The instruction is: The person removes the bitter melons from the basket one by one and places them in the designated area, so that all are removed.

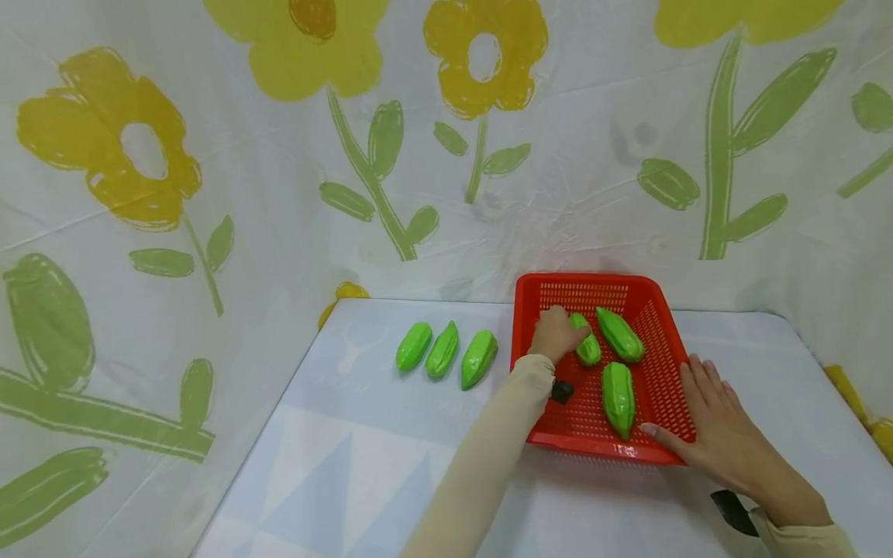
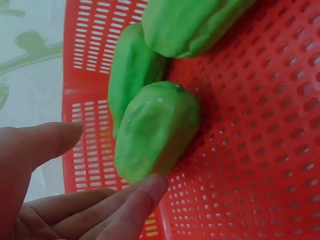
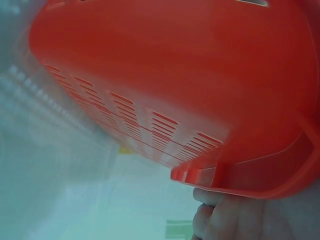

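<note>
My left hand reaches into a red perforated plastic basket, next to a bright green ribbed gourd. In the left wrist view, thumb and fingers are spread apart and a fingertip touches the lower end of this gourd. Two more such gourds lie in the basket: a long one at the back right and another near the front. With its fingers outstretched, my right hand rests on the basket's front right corner, thumb over the rim. The right wrist view shows the basket's outer wall.
Three similar green gourds lie in a row on the pale table left of the basket: the left one, the middle one and the right one. A flower-printed curtain hangs close behind the table.
</note>
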